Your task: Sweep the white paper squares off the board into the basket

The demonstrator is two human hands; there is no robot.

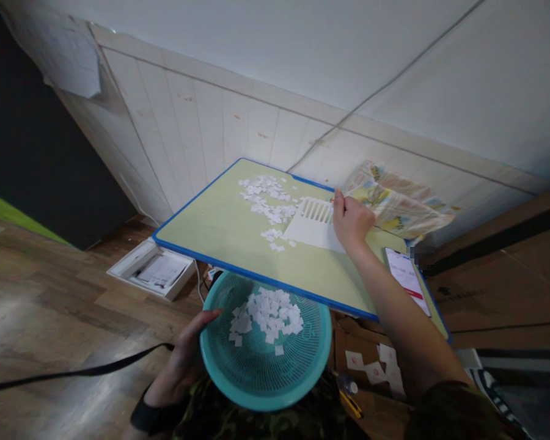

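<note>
My left hand [193,342] is closed on the left rim of a teal plastic colander [266,398], thumb over the edge. Many small white paper squares [272,310] lie inside it. The colander's far side is tucked beneath the front edge of a pale green table [211,217] with a blue border. Above the tabletop, my right hand [352,221] is closed on the right end of a white slotted sheet [314,227]; some of its fingers are hidden. The sheet's left edge meets loose white paper squares [266,190] scattered across the tabletop.
A phone [407,278] lies at the table's right end, near a patterned cloth [389,201]. An open white box [153,269] sits on the floor at left. Below right are paper cards [376,371] and a yellow cutter [351,403]. A wall [211,116] stands behind.
</note>
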